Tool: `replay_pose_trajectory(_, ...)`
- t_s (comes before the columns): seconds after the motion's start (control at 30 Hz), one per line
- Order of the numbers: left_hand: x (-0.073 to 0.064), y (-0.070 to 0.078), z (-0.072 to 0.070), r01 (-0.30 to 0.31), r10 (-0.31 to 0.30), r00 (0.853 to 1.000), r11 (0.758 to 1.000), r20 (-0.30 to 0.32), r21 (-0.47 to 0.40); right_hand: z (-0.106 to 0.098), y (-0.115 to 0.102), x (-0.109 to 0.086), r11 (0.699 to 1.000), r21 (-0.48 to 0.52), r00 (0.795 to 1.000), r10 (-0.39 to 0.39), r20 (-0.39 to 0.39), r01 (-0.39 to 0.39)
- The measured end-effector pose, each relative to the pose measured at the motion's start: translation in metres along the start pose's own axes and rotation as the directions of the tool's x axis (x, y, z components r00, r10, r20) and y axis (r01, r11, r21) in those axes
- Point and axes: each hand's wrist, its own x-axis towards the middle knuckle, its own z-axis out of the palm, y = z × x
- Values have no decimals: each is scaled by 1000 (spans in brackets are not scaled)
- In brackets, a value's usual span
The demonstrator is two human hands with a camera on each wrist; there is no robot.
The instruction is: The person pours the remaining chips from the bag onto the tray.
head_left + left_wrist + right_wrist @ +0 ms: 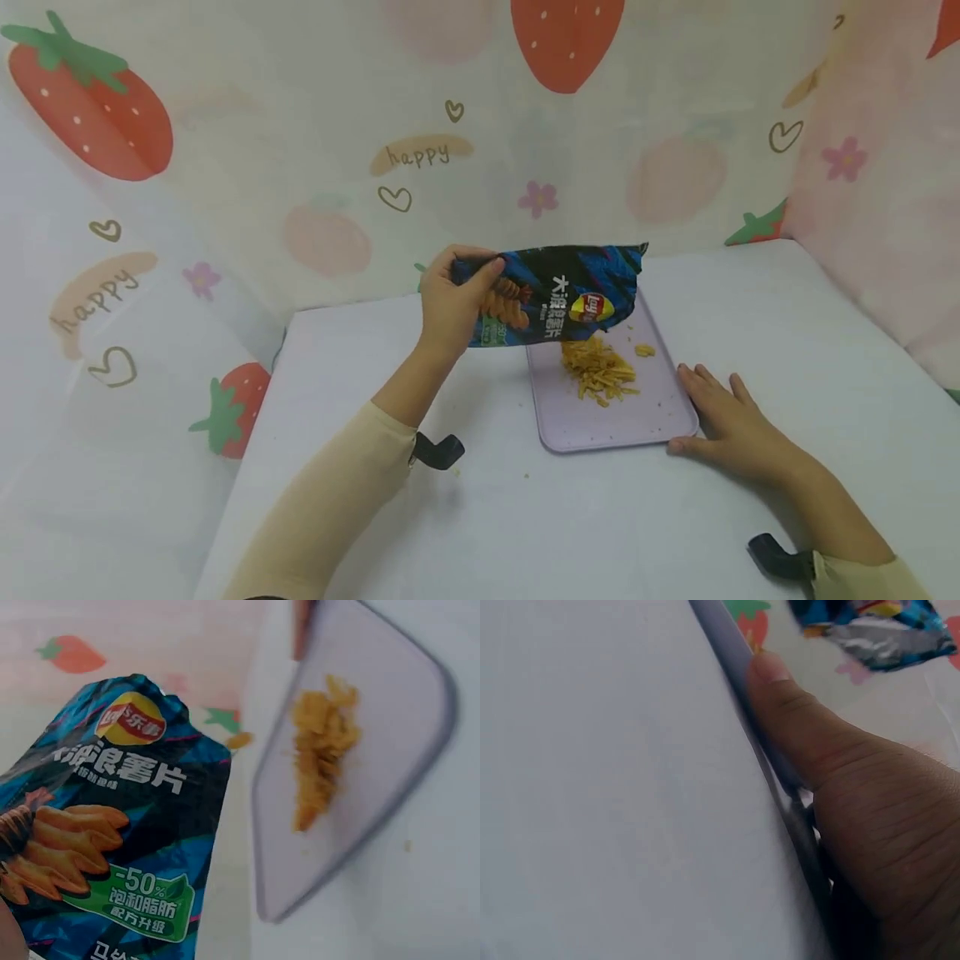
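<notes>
My left hand (450, 304) grips the bottom end of a blue and black Lay's chip bag (562, 292), thumb in front. The bag lies sideways in the air, its torn end pointing right, above a pale purple tray (558, 425). Yellow strip-shaped chips (598, 371) lie heaped on the tray, with a small piece (644, 350) apart to the right. In the left wrist view a loose chip (239, 740) shows beside the bag's torn end. My right hand (723, 421) touches the tray's right edge near its front corner, fingers extended; in the right wrist view its thumb (802, 720) lies along the rim.
The tray stands on a white table (600, 525) with a few crumbs (527, 476) on it. Behind and at the sides hangs a cloth (465, 225) printed with strawberries and hearts. A black strap piece (440, 452) sticks out from the left wrist, another (776, 557) from the right.
</notes>
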Motion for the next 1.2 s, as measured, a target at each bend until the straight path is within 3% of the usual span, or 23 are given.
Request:
replay_pose_trajectory(0.1, 4, -5, -4, 2, -2, 1000, 1000, -3, 8, -2, 1, 2, 1000, -22, 1000, -15, -23, 14)
replay_pose_trajectory(0.27, 3, -7, -10, 69, -69, 997, 998, -27, 1, -3, 2, 0, 999, -23, 999, -26, -36, 26)
replay_pose_trajectory(0.43, 9, 9, -13, -13, 9, 996, 999, -85, -53, 3, 3, 2, 1000, -8, 999, -26, -28, 26)
replay_pose_trajectory(0.57, 12, -4, -10, 14, -14, 999, 1000, -31, -1, 4, 1, 2, 1000, -7, 999, -23, -26, 23)
replay_pose_trajectory(0.67, 15, -11, -11, 46, -45, 999, 999, -27, 26, 4, 1, 2, 1000, -10, 999, -24, -27, 24)
replay_pose_trajectory(0.8, 19, -3, -13, 20, -19, 997, 1000, -77, 8, 3, 1, 5, 1000, -13, 1000, -15, -21, 15)
replay_pose_trajectory(0.93, 17, 0, -11, -16, 17, 997, 1000, -69, 11, 0, 1, 5, 1000, -12, 1000, -8, -4, 8)
replay_pose_trajectory(1.07, 12, 0, -9, 8, -6, 999, 999, -36, 37, 4, -1, 2, 1000, -7, 1000, -3, -9, 3)
replay_pose_trajectory(1.2, 15, 2, -9, 30, -31, 999, 1000, -34, -7, 2, -2, 1, 1000, 10, 1000, 0, 1, 0)
